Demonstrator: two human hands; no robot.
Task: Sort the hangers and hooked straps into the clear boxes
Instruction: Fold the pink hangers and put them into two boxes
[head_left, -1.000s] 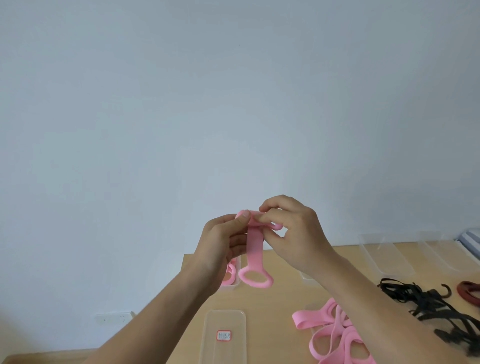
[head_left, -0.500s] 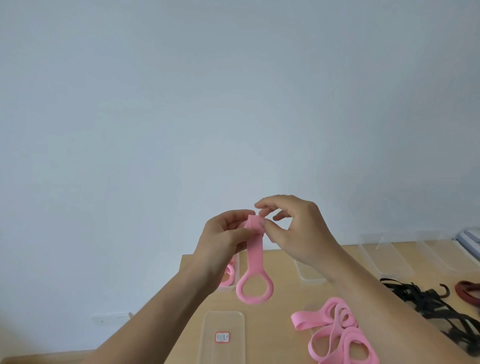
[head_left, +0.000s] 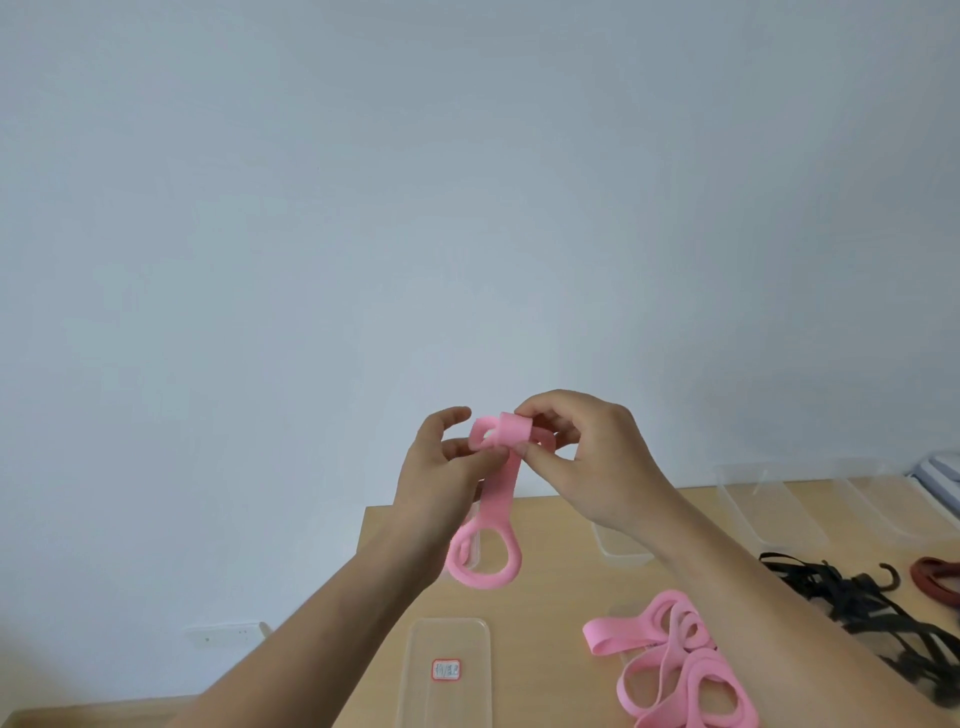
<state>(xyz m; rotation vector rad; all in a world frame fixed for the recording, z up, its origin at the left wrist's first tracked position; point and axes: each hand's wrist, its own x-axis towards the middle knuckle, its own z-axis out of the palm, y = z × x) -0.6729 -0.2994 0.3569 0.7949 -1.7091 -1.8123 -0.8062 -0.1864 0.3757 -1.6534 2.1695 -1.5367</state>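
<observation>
**Above the desk, a pink strap folded between two hands**

Above the far-left part of the table, in the head view, both hands are raised in front of the wall with one pink hanger strap (head_left: 493, 512) between them. It is a flat, matte, rubbery band. Its upper end is rolled over into a small loop, and its lower end widens into a round ring that hangs free over the table edge. The left hand (head_left: 441, 483) grips the band just under the roll, thumb against curled fingers. The right hand (head_left: 597, 467) pinches the rolled top between thumb and forefinger, its other fingers curled.

The table (head_left: 561, 597) is smooth, pale wood. The wall (head_left: 467, 208) behind it is plain blue-grey, with a white socket plate (head_left: 223, 635) low on the left.

A long clear box (head_left: 452, 634) with rounded corners lies near and left of centre; a small red-edged label (head_left: 445, 669) shows through it — its writing is too small to read. Two more clear boxes (head_left: 769, 509) stand at the far right with nothing visible in them. On the bare table at near right lies a loose pile of pink straps (head_left: 685, 670), and beside it — further right — a tangle of black hooked straps (head_left: 857, 603) and a red-brown strap (head_left: 937, 574).
</observation>
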